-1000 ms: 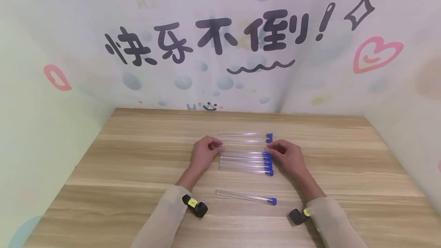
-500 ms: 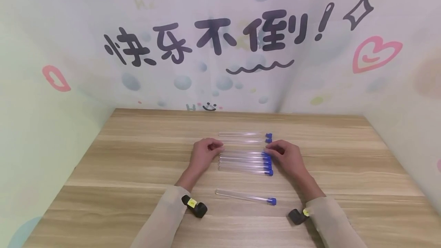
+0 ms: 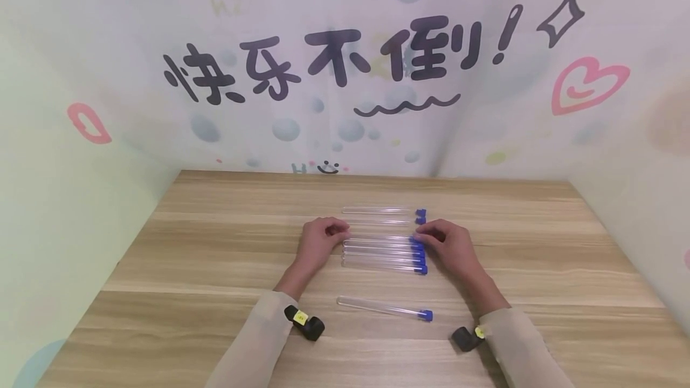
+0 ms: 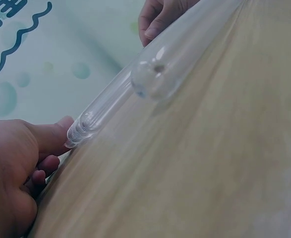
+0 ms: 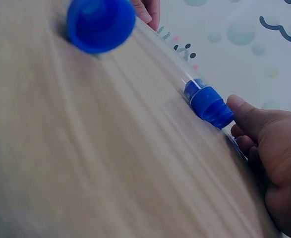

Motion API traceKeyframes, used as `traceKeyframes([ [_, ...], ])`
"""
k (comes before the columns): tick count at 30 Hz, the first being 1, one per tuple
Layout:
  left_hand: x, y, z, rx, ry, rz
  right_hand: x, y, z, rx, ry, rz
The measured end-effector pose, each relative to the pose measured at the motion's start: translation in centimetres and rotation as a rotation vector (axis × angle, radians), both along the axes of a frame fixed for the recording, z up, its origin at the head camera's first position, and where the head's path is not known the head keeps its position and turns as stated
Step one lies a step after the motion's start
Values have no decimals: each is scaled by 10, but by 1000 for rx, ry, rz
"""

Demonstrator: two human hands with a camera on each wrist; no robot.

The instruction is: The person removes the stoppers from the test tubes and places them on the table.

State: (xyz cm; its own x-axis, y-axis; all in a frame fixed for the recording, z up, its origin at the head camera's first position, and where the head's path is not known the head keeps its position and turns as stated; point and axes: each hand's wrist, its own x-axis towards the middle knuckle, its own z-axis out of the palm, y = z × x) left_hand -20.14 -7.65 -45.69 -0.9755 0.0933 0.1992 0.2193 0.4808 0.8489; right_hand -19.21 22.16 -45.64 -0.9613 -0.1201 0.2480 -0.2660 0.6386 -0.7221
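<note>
Several clear test tubes with blue caps lie side by side in a row [image 3: 380, 253] on the wooden table. At the far edge of this row, my left hand [image 3: 320, 241] pinches the rounded end of a test tube [image 3: 380, 237]. My right hand [image 3: 450, 244] pinches at its blue-capped end, with thumb and index finger together. In the left wrist view, the thumb meets the tubes' stacked ends [image 4: 81, 131]; the right wrist view has the other thumb against the lined-up blue caps [image 5: 212, 109]. Fingers partly hide both ends of the held tube.
Beyond the hands lie an uncapped tube [image 3: 374, 211] and another uncapped tube [image 3: 374, 221], with a loose blue cap [image 3: 421, 212] and a second blue cap [image 3: 420, 220] at their right. Nearer me lies a single capped tube [image 3: 385, 308], slightly slanted. A printed cloth [image 3: 323, 136] stands behind the table.
Both hands have shifted very slightly toward me, bringing the pinched test tube closer to the row. The other tubes and loose caps stay where they were.
</note>
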Motion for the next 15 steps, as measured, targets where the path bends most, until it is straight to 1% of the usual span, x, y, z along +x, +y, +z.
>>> traceKeyframes([
  [6, 0, 0, 1, -5, -6, -2, -1, 2, -1, 4, -5, 14],
  [15, -1, 0, 0, 15, 10, -2, -2, 2, -1, 26, 31, 45],
])
